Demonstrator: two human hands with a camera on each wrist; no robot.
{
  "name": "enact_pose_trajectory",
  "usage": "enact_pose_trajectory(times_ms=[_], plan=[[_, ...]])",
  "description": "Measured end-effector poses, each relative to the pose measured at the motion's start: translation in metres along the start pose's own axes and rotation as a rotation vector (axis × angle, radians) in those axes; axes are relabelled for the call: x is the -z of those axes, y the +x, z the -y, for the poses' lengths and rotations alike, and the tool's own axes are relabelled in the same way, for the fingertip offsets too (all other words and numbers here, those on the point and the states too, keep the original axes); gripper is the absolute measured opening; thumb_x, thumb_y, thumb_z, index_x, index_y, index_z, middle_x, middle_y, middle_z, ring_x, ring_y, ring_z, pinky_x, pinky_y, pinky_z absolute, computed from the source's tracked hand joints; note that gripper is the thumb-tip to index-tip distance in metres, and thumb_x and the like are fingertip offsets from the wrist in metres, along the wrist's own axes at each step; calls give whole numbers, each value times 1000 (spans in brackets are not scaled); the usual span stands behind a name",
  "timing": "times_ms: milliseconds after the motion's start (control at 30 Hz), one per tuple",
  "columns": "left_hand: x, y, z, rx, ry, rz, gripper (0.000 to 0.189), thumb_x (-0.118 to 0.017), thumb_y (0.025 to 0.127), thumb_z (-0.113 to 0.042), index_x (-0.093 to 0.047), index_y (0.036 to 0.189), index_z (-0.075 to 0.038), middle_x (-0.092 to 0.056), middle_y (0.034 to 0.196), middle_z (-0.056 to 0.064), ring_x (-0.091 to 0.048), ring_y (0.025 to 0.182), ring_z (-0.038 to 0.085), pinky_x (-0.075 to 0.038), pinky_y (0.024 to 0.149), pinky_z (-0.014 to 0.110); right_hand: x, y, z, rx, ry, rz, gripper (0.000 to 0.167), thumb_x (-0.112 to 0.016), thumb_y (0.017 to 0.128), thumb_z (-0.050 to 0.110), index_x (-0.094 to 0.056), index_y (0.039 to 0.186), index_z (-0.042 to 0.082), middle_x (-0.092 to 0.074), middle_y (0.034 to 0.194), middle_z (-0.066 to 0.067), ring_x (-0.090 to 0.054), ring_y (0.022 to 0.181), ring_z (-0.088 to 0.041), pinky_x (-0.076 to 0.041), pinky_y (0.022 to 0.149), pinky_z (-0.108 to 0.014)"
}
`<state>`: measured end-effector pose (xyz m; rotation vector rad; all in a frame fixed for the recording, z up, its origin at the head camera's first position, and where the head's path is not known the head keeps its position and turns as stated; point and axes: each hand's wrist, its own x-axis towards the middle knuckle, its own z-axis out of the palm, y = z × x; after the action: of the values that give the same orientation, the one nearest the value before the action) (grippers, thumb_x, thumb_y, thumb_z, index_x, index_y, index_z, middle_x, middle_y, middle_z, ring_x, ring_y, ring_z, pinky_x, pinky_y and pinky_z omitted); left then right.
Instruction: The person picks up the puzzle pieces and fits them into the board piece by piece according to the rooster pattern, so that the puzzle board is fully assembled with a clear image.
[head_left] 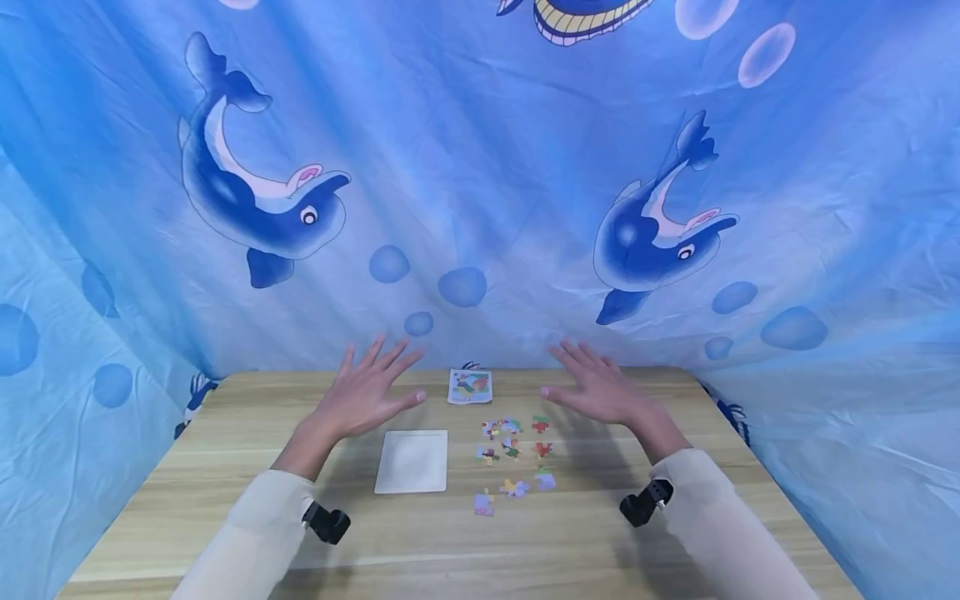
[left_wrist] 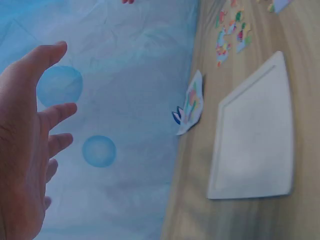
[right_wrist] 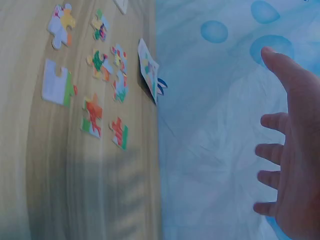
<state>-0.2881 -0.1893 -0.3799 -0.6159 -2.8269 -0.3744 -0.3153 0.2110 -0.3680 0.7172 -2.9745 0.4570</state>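
Both hands hover above the table with fingers spread, and neither holds anything. The left hand (head_left: 369, 392) is beyond the white square tray (head_left: 412, 462), whose raised border shows in the left wrist view. To the right, the right hand (head_left: 596, 387) hangs above and beyond several loose jigsaw pieces (head_left: 513, 489). The pieces lie apart or nearly touching, printed in purple, orange, red and green. A small picture card (head_left: 470, 387) with a colourful print lies at the far edge between the hands. In the right wrist view a red and green puzzle piece (right_wrist: 119, 133) is nearest the right hand.
The wooden table (head_left: 420, 550) ends at a blue curtain (head_left: 480, 208) printed with dolphins and bubbles, which also hangs along both sides. Black wrist cameras (head_left: 327, 523) sit at the cuffs of the light sleeves.
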Motion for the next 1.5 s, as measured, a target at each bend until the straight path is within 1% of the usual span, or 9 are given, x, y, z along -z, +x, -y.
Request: enact_pose_trajectory(times_ms=[233, 433, 633, 767, 867, 1100, 1200, 1333, 1500], plan=[[-19, -22, 16, -9, -165, 14, 69, -58, 98, -58, -48, 156, -22, -40, 166, 12, -24, 158, 44, -20, 118, 80, -24, 9, -1, 51, 173, 35, 86, -57, 97, 65, -31, 164, 18, -33, 169, -11, -29, 157, -39, -25, 126, -65], [-38, -44, 35, 9, -359, 48, 60, -68, 97, -39, -55, 149, -12, -49, 157, 19, -40, 147, 49, -33, 115, 75, -53, 23, 1, 81, 313, 62, 75, -65, 97, 53, -45, 156, 11, -51, 158, -10, -45, 149, -33, -38, 123, -57], [-59, -60, 51, 102, -458, 122, 55, -73, 96, -25, -57, 147, -10, -50, 156, 19, -42, 146, 48, -37, 117, 69, -85, 34, 6, 93, 428, 74, 57, -69, 97, 35, -57, 145, 6, -60, 147, -12, -53, 140, -35, -46, 115, -57], [-70, -69, 58, 117, -471, 132, 59, -75, 93, -25, -57, 147, -10, -49, 158, 18, -41, 148, 47, -35, 119, 69, -102, 38, 9, 67, 503, 94, 51, -72, 97, 28, -61, 141, 4, -62, 145, -12, -55, 137, -37, -49, 112, -57], [-77, -72, 60, 85, -468, 131, 60, -77, 91, -25, -59, 145, -8, -50, 157, 18, -39, 149, 48, -31, 121, 69, -112, 42, 9, 52, 541, 82, 46, -73, 96, 23, -64, 137, 4, -64, 142, -13, -59, 134, -36, -52, 110, -55], [-89, -76, 61, 64, -431, 131, 55, -77, 92, -29, -63, 141, -8, -52, 157, 12, -34, 151, 48, -28, 121, 71, -133, 50, 6, 92, 503, 82, 35, -77, 91, 21, -73, 124, 10, -71, 123, -5, -67, 109, -21, -59, 91, -36], [-90, -74, 59, 75, -447, 129, 56, -77, 91, -29, -62, 142, -9, -51, 158, 11, -32, 153, 48, -27, 122, 72, -136, 51, 7, 105, 491, 66, 33, -79, 89, 21, -75, 120, 11, -70, 120, -4, -65, 109, -20, -58, 92, -38], [-92, -69, 55, 45, -460, 118, 57, -76, 92, -27, -61, 143, -7, -52, 157, 13, -32, 152, 50, -27, 120, 73, -139, 53, 8, 121, 470, 41, 28, -79, 89, 20, -76, 116, 10, -69, 119, -5, -64, 112, -24, -57, 95, -42], [-100, -61, 51, 31, -430, 100, 56, -75, 93, -27, -61, 143, -8, -52, 157, 12, -34, 152, 49, -30, 120, 71, -144, 57, 7, 119, 463, 29, 24, -78, 90, 21, -77, 113, 13, -69, 117, -3, -63, 111, -23, -56, 93, -40]])
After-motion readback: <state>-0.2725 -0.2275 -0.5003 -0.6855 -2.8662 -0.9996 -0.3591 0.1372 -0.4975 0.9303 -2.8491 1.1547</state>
